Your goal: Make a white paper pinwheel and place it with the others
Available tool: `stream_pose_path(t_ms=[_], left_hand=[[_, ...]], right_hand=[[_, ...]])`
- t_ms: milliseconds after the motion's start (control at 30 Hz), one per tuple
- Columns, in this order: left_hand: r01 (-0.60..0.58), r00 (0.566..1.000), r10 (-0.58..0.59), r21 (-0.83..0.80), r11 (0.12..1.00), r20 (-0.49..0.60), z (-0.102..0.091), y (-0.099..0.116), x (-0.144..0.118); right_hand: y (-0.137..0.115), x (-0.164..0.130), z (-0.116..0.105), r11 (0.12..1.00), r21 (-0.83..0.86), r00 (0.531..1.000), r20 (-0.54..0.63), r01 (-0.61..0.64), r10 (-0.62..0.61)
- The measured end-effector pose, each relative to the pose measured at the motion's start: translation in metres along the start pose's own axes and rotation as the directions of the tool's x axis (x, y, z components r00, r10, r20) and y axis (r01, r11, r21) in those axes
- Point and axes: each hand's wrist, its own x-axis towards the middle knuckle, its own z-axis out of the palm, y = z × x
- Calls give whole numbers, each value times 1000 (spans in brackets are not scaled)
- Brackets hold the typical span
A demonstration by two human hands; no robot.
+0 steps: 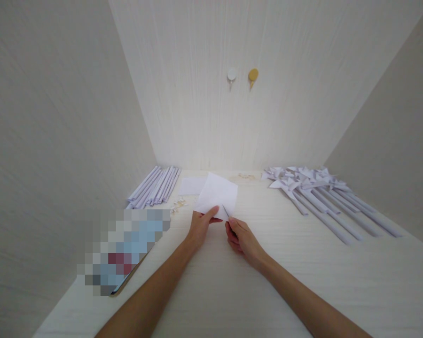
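My left hand point(200, 225) pinches the near edge of a white square of paper point(216, 192) and holds it just above the table. My right hand point(241, 239) is closed around a thin pointed tool point(225, 211). Its dark tip touches the paper's lower right edge; I cannot tell what kind of tool it is. Both hands are close together at the middle of the white table point(232, 291).
A bundle of rolled paper sticks point(155, 187) lies at the back left, and finished paper pinwheels point(320, 197) lie at the back right. A second white sheet point(191, 186), small pins point(178, 205) and a blurred flat device point(127, 249) are nearby. Two hooks point(231, 75) hang on the wall.
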Motion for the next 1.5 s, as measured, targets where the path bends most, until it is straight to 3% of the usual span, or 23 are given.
stream_pose_path(t_ms=[533,733,1500], left_hand=[[10,1000,-9,1,1000,-12,0,0,0],[7,999,-7,5,1000,38,-2,-4,2],[18,998,-19,14,1000,63,-3,-7,2]], right_hand=[[-1,0,0,1000,5,1000,-12,-10,10],[-1,1,-1,999,41,999,-17,-29,29],[1,3,-4,999,47,1000,-28,-5,6]])
